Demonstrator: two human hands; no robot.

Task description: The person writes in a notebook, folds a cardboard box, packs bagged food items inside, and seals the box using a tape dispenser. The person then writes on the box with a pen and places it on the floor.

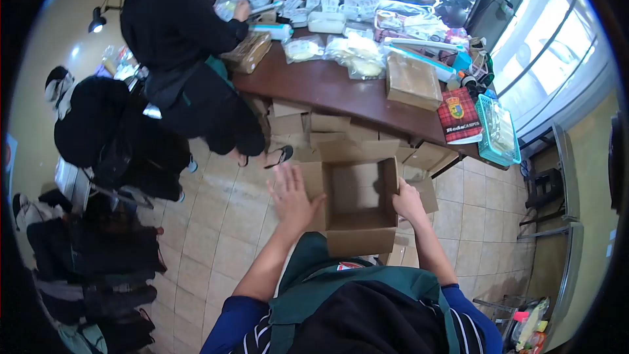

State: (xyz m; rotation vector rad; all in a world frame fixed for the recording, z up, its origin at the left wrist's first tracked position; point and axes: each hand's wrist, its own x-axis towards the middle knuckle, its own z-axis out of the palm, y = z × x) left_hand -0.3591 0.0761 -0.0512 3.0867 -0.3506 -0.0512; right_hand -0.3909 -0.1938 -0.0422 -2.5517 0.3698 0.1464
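Observation:
An open cardboard box (359, 241) is held in front of my body with its flaps folded outward and its bare inside facing up. My left hand (292, 198) rests against the box's left side, fingers spread and thumb reaching toward the rim. On the opposite side, my right hand (409, 202) grips the right wall, with its fingers partly hidden.
Ahead is a brown table (308, 85) bearing clear plastic packets (360, 59), a flat carton (413, 82), a red plaid book (458, 115) and a turquoise basket (514, 154). A person in dark clothes (177, 46) stands at its left. Other boxes (285, 118) sit beneath.

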